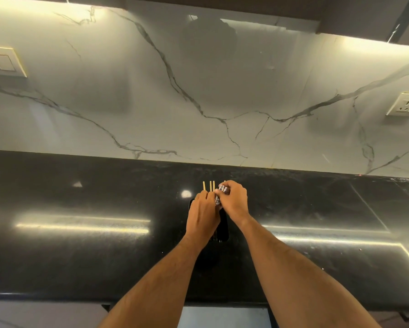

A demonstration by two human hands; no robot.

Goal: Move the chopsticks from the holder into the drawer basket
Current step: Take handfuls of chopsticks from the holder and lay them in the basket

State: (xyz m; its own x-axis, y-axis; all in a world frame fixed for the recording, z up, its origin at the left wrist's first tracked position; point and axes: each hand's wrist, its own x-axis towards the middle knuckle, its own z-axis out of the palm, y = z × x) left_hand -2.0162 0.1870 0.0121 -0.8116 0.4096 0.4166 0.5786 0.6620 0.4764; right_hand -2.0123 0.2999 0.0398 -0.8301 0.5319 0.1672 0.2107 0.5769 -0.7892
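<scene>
Both hands are on the holder [222,224] mid-bench [80,256]. Chopsticks [211,186] stand upright in it, long axis pointing up and away, pale tips poking out just past the knuckles. Right hand [234,201] has its grip curled round the patterned ends of a bunch. Left hand [202,215] is wrapped over the holder's near side w/ fingers among the sticks, looks like it's steadying it, tho can't tell for sure. Right hand's nearer the sticks, so prob lifts straight up along their length. Drawer basket isn't visible.

Under-cabinet strips glare on the glossy countertop [80,233]; wide-angle edges bend.
</scene>
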